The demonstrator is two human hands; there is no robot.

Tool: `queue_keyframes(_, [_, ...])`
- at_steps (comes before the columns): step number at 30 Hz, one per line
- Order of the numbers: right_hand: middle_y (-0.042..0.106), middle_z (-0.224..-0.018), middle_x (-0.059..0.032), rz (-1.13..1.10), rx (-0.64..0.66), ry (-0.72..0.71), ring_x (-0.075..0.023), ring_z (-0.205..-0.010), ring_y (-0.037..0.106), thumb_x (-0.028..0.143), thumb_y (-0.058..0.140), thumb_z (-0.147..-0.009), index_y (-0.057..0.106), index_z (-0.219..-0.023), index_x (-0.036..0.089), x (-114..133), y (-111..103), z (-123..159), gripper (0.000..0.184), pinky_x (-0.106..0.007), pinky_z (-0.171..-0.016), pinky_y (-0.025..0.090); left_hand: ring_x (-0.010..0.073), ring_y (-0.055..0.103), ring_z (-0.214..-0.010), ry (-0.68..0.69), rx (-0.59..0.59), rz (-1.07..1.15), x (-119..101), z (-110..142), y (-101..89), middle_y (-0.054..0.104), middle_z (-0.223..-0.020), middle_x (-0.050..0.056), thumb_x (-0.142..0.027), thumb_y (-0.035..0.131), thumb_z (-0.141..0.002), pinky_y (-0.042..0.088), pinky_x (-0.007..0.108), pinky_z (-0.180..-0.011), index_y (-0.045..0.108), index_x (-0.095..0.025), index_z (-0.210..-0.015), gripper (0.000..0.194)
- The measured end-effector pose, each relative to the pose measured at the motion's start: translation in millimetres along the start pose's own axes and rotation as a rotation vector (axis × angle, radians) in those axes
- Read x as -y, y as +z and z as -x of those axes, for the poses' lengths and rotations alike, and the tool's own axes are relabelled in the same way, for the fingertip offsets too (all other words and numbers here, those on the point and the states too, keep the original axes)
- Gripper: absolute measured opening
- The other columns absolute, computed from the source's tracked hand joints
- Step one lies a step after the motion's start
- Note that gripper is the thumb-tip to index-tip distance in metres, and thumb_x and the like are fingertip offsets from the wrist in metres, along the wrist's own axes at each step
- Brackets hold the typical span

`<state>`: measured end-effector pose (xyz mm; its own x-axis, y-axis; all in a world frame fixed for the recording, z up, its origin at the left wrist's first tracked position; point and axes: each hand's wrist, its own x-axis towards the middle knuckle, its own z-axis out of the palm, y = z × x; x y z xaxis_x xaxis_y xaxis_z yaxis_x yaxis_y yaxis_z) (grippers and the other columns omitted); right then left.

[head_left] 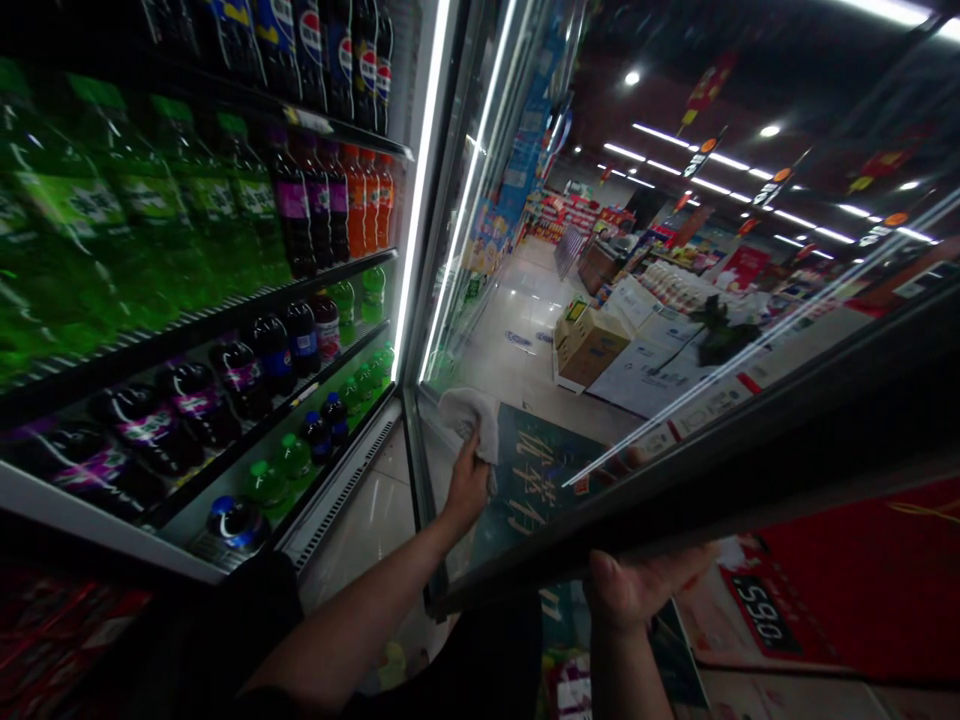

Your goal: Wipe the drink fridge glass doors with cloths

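Observation:
My left hand (469, 485) reaches forward and is closed round a white cloth (480, 415). The cloth is pressed against the lower inner corner of the glass pane of an open fridge door (517, 330). My right hand (637, 588) grips the door's dark frame (675, 490) on the near side, thumb toward the left; its fingers are partly hidden by the frame.
On the left, fridge shelves (322, 280) hold several bottles, among them green drinks (180, 190) and orange drinks (364, 205). Through the glass stand cardboard boxes (592, 345) on a tiled floor (517, 300). A red box (862, 580) sits at lower right.

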<state>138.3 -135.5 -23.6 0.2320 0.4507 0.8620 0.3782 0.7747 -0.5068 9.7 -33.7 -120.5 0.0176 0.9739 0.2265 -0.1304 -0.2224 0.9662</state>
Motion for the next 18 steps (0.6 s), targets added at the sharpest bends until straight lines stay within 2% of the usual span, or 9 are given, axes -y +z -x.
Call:
queue_keyframes(2, [0.062,-0.146,-0.0059,0.014,-0.019,0.002,-0.0309,-0.126,0.071,0.047,0.082,-0.087,0.045,-0.148,0.047,-5,-4,5,0.071,-0.062,-0.097,0.066,0.0320,0.048,-0.158,0.106,0.097,0.019,-22,23,8.6,0.065,-0.155,0.006,-0.034,0.047,-0.100,0.036,0.059,-0.135,0.058,-0.040,-0.155,0.056])
queue_keyframes(4, [0.062,-0.142,-0.0068,0.056,-0.043,0.015,-0.0317,-0.126,0.071,0.052,0.081,-0.085,0.047,-0.143,0.043,-9,-7,9,0.068,-0.059,-0.098,0.066,0.0330,0.053,-0.154,0.235,0.242,0.035,-50,22,15.1,0.064,-0.158,0.004,-0.037,0.058,-0.094,0.039,0.054,-0.133,0.066,-0.040,-0.148,0.054])
queue_keyframes(7, [0.062,-0.136,-0.0079,0.132,-0.093,0.032,-0.0327,-0.123,0.072,0.058,0.082,-0.082,0.046,-0.137,0.039,-11,-7,11,0.069,-0.055,-0.093,0.067,0.0358,0.063,-0.143,0.405,0.372,-0.010,-92,-24,20.2,0.073,-0.146,0.008,-0.031,0.076,-0.080,0.046,0.049,-0.128,0.080,-0.032,-0.126,0.046])
queue_keyframes(8, [0.062,-0.135,-0.0086,0.123,-0.102,0.034,-0.0335,-0.121,0.073,0.058,0.083,-0.080,0.045,-0.135,0.038,-10,-5,9,0.070,-0.055,-0.091,0.068,0.0362,0.064,-0.141,0.426,0.347,-0.037,-102,-47,20.1,0.074,-0.142,0.010,-0.028,0.079,-0.078,0.047,0.049,-0.127,0.081,-0.028,-0.122,0.044])
queue_keyframes(10, [0.064,-0.134,-0.0106,0.054,-0.094,0.026,-0.0348,-0.119,0.075,0.058,0.084,-0.080,0.043,-0.134,0.036,-8,-1,5,0.071,-0.058,-0.089,0.068,0.0345,0.060,-0.143,0.385,0.202,-0.069,-113,-96,15.5,0.074,-0.140,0.014,-0.021,0.075,-0.083,0.042,0.049,-0.129,0.079,-0.020,-0.123,0.040])
queue_keyframes(12, [0.065,-0.135,-0.0118,-0.010,-0.051,0.009,-0.0343,-0.117,0.076,0.055,0.083,-0.083,0.040,-0.134,0.036,-6,2,2,0.069,-0.060,-0.091,0.067,0.0303,0.057,-0.144,0.284,0.035,-0.074,-108,-135,5.0,0.071,-0.141,0.015,-0.020,0.064,-0.095,0.039,0.053,-0.130,0.072,-0.016,-0.129,0.035])
queue_keyframes(14, [0.066,-0.135,-0.0114,-0.026,-0.016,-0.003,-0.0331,-0.117,0.076,0.054,0.082,-0.085,0.038,-0.136,0.037,-7,2,2,0.069,-0.061,-0.094,0.066,0.0294,0.060,-0.139,0.165,-0.091,-0.083,-90,-151,-8.4,0.068,-0.142,0.014,-0.029,0.063,-0.102,0.045,0.058,-0.124,0.067,-0.016,-0.133,0.034])
queue_keyframes(16, [0.066,-0.135,-0.0115,0.006,-0.013,0.003,-0.0338,-0.120,0.075,0.056,0.082,-0.084,0.040,-0.135,0.036,-9,0,4,0.068,-0.061,-0.097,0.064,0.0297,0.065,-0.131,0.064,-0.156,-0.095,-67,-140,-18.9,0.067,-0.141,0.013,-0.040,0.068,-0.101,0.054,0.058,-0.115,0.066,-0.017,-0.134,0.040])
queue_keyframes(18, [0.065,-0.136,-0.0119,0.062,-0.045,0.047,-0.0355,-0.125,0.073,0.062,0.083,-0.080,0.042,-0.133,0.036,-14,-4,8,0.072,-0.060,-0.098,0.064,0.0283,0.067,-0.125,0.017,-0.179,-0.104,-46,-109,-22.7,0.067,-0.138,0.012,-0.045,0.069,-0.101,0.059,0.054,-0.108,0.065,-0.017,-0.133,0.043])
